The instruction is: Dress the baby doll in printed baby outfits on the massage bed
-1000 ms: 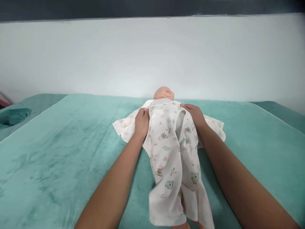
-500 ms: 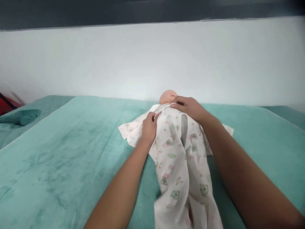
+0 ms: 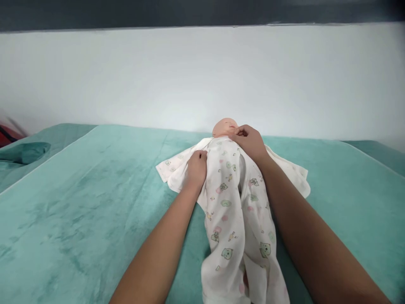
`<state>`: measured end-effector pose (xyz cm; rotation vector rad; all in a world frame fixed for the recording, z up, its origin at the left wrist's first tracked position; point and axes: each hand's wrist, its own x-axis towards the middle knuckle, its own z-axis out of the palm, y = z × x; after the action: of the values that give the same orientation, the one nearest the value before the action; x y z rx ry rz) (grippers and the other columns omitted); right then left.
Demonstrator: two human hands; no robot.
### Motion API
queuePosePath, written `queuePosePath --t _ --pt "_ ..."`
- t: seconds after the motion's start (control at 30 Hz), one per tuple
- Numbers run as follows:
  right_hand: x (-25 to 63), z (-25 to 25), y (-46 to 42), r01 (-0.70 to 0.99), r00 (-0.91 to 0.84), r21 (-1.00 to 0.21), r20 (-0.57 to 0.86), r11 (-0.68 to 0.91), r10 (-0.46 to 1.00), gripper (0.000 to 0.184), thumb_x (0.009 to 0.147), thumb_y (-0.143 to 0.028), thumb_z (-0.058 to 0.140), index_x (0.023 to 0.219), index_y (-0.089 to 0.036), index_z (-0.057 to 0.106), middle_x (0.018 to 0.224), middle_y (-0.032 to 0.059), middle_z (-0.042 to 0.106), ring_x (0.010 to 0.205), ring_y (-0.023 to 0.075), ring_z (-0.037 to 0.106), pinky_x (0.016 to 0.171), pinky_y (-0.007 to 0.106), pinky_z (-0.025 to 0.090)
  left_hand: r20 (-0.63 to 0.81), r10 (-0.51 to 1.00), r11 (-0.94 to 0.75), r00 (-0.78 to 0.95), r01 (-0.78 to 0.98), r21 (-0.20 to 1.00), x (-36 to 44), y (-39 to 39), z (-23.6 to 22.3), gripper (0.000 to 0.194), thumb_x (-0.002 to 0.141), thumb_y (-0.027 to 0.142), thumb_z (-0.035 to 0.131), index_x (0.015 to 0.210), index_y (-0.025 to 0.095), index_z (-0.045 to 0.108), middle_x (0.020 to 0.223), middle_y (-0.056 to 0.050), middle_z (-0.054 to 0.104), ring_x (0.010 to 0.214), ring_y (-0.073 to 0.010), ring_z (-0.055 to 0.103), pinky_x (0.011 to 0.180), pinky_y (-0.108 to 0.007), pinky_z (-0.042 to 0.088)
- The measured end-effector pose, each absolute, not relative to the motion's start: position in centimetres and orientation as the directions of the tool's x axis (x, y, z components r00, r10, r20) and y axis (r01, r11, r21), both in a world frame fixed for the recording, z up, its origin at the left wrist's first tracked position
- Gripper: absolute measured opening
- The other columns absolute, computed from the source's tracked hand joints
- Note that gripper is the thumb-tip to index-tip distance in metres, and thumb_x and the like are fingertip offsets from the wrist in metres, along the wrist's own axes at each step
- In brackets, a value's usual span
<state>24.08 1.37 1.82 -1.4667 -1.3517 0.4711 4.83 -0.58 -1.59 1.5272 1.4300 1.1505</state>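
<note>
Doll: I see it lying face up on the green cover [image 3: 95, 190], its head [image 3: 223, 128] towards the pale wall [image 3: 158, 76] and its lower end towards my camera
Patterned garment: the white cloth [image 3: 225, 219], printed with green, pink and yellow figures, lies lengthwise over the doll from the neck down; its two legs run towards me, and the near ends meet the bottom of my view
Left hand: I have it [image 3: 196, 169] at the garment's upper left edge, fingers curled in and clenched on the cloth
Right hand: it [image 3: 251, 142] rests at the neck end, just beside the doll's chin, with fingers bent and thumb near the forefinger; I cannot tell whether they pinch any cloth
Spread cloth: a printed white flap [image 3: 177, 166] fans out past my left hand, and a paler flap [image 3: 292, 172] reaches out beyond my right wrist, both lying on the cover
Far side: a dark band [image 3: 190, 13] runs above the wall
Left edge: something red [image 3: 4, 137] shows beside folded green fabric [image 3: 27, 153], too cut off for me to name
</note>
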Motion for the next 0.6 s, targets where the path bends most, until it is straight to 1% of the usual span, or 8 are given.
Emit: queuePosePath --t 0.07,0.13,0.2,0.27,0.37,0.47,0.53,0.6 --pt "25.2 0.5 0.4 0.441 0.398 -0.886 0.338 0.146 0.853 0.020 0.069 -0.034 0.071 0.082 -0.021 0.062 0.079 0.0008 0.064 0.077 0.0189 0.059 0.075 0.034 0.047 0.153 0.988 -0.141 0.002 0.411 0.901 4.7 -0.4 -1.5 0.021 0.090 0.025 0.046 0.078 0.019 0.062 0.098 -0.009 0.072 0.095 -0.0244 0.062 0.088 -0.036 0.045" --pt "26.2 -0.8 -1.0 0.447 0.446 -0.883 0.358 0.142 0.820 0.020 0.071 -0.034 0.070 0.085 -0.021 0.063 0.085 0.0024 0.066 0.081 0.0200 0.060 0.080 0.036 0.048 0.173 0.985 -0.158 0.008 0.452 0.878 4.5 -0.5 -1.5 0.017 0.088 0.020 0.046 0.082 0.019 0.062 0.100 -0.010 0.072 0.096 -0.0245 0.063 0.089 -0.036 0.045" --pt "26.9 -1.8 -2.6 0.490 0.436 -0.857 0.401 0.161 0.806 0.019 0.074 -0.035 0.067 0.087 -0.021 0.065 0.089 0.0041 0.067 0.083 0.0206 0.061 0.081 0.037 0.048 0.184 0.983 -0.161 -0.001 0.479 0.863 4.1 -1.0 -1.4 0.015 0.085 0.017 0.047 0.088 0.018 0.063 0.100 -0.011 0.072 0.095 -0.0247 0.064 0.088 -0.036 0.046" --pt "27.3 -2.4 -4.2 0.544 0.413 -0.825 0.424 0.156 0.806 0.017 0.077 -0.036 0.064 0.087 -0.022 0.066 0.089 0.0043 0.068 0.081 0.0207 0.060 0.079 0.037 0.048 0.192 0.981 -0.175 0.020 0.515 0.839 3.7 -1.6 -1.2 0.017 0.083 0.014 0.048 0.090 0.017 0.064 0.099 -0.012 0.072 0.092 -0.0247 0.064 0.087 -0.036 0.047" --pt "27.8 -2.9 -5.6 0.596 0.392 -0.800 0.361 0.065 0.846 0.018 0.080 -0.038 0.060 0.083 -0.022 0.067 0.082 0.0035 0.069 0.077 0.0216 0.060 0.075 0.037 0.046 0.189 0.974 -0.228 0.127 0.545 0.807 3.1 -2.4 -0.8 0.020 0.080 0.011 0.049 0.085 0.017 0.067 0.094 -0.011 0.073 0.089 -0.0253 0.064 0.087 -0.038 0.048" --pt "28.2 -3.1 -5.9 0.588 0.340 -0.809 0.246 -0.001 0.907 0.017 0.077 -0.034 0.059 0.082 -0.022 0.070 0.082 0.0042 0.073 0.078 0.0242 0.063 0.072 0.037 0.046 0.088 0.972 -0.179 0.219 0.441 0.880 2.8 -3.0 -0.2 0.019 0.076 0.011 0.053 0.083 0.017 0.070 0.091 -0.009 0.075 0.088 -0.0258 0.065 0.084 -0.037 0.049" --pt "28.5 -3.2 -5.9 0.591 0.273 -0.806 0.209 0.008 0.939 0.017 0.071 -0.027 0.061 0.082 -0.021 0.072 0.084 0.0042 0.074 0.082 0.0264 0.064 0.071 0.037 0.048 0.003 0.968 -0.087 0.253 0.323 0.942 2.9 -3.2 0.2 0.018 0.074 0.011 0.056 0.084 0.017 0.071 0.091 -0.008 0.075 0.086 -0.0245 0.065 0.079 -0.034 0.051" --pt "28.7 -3.1 -5.9 0.549 0.197 -0.835 0.160 0.026 0.967 0.020 0.067 -0.024 0.062 0.083 -0.021 0.073 0.084 0.0036 0.075 0.084 0.0277 0.065 0.073 0.037 0.050 -0.057 0.962 -0.002 0.267 0.216 0.976 3.1 -3.3 0.4 0.016 0.073 0.012 0.059 0.085 0.016 0.070 0.093 -0.008 0.074 0.082 -0.0223 0.065 0.072 -0.032 0.051"
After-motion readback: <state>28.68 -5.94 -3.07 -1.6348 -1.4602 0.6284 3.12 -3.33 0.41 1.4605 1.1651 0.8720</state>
